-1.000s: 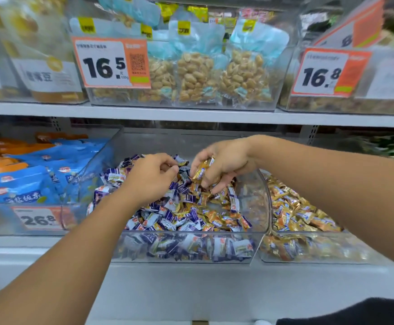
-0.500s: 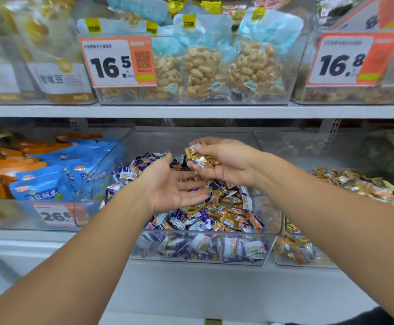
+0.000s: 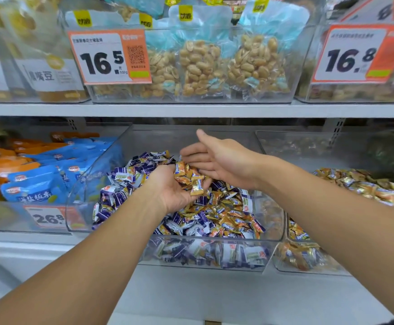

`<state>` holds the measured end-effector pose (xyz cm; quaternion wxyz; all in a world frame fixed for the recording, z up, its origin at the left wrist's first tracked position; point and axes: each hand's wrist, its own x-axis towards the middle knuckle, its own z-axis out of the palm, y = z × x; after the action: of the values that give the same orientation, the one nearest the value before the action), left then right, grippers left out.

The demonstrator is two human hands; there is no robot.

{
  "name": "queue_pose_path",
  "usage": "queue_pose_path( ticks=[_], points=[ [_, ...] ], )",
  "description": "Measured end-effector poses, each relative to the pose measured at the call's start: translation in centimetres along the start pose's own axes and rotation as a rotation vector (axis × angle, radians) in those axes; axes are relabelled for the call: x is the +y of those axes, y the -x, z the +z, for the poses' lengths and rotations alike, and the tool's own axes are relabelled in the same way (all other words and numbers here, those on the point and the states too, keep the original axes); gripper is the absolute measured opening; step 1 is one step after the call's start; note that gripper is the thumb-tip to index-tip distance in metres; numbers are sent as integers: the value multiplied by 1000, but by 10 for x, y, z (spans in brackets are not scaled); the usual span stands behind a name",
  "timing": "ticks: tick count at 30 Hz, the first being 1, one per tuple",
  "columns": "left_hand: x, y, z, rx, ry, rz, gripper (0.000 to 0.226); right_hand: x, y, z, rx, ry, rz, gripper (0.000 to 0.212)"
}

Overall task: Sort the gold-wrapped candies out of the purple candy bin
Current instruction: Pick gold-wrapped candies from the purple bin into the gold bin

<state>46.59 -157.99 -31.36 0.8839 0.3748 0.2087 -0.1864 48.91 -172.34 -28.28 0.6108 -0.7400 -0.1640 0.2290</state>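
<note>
Above the purple candy bin (image 3: pixel 271 233): left hand (image 3: pixel 172 191) cupped palm-up, fingers curled around a small heap of gold-wrapped candies (image 3: pixel 189 177); right hand (image 3: pixel 219 160) just beside, fingers released and straight. Probably light, crinkly, slippery wrappers; best pinched at the twisted ends.
</note>
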Motion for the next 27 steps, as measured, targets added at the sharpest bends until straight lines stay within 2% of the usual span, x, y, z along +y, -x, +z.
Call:
queue_pose_path(
  ticks=[2, 4, 5, 7, 10, 13, 16, 19, 23, 27],
  points=[
    [0, -2, -2, 0, 41, 5, 50, 0, 0, -3, 116, 131, -46, 51],
    [1, -2, -5, -7, 80, 15, 54, -2, 4, -12, 270, 494, -112, 42],
    [3, -2, -7, -12, 80, 22, 57, -1, 6, -19, 284, 722, -110, 37],
    [8, 1, -12, -39, 83, 32, 61, 0, 11, -24, 126, 1094, 101, 32],
    [20, 8, -17, -60, 89, 33, 60, 5, 15, -2, -223, 1290, 540, 72],
    [22, 10, -17, -18, 40, 32, 56, 20, 3, 13, -400, 1460, 622, 80],
    [20, 5, -21, 40, -45, 42, 51, 38, -15, 5, -376, 1346, 602, 87],
    [18, 1, -24, 72, -148, 33, 43, 50, -18, 7, -292, 1086, 546, 80],
    [19, 3, -18, 11, -305, 77, 36, 51, -17, 7, -246, 883, 535, 89],
    [18, 3, -21, -6, -418, 151, 26, 20, -6, -9, -114, 538, 511, 75]
  ],
)
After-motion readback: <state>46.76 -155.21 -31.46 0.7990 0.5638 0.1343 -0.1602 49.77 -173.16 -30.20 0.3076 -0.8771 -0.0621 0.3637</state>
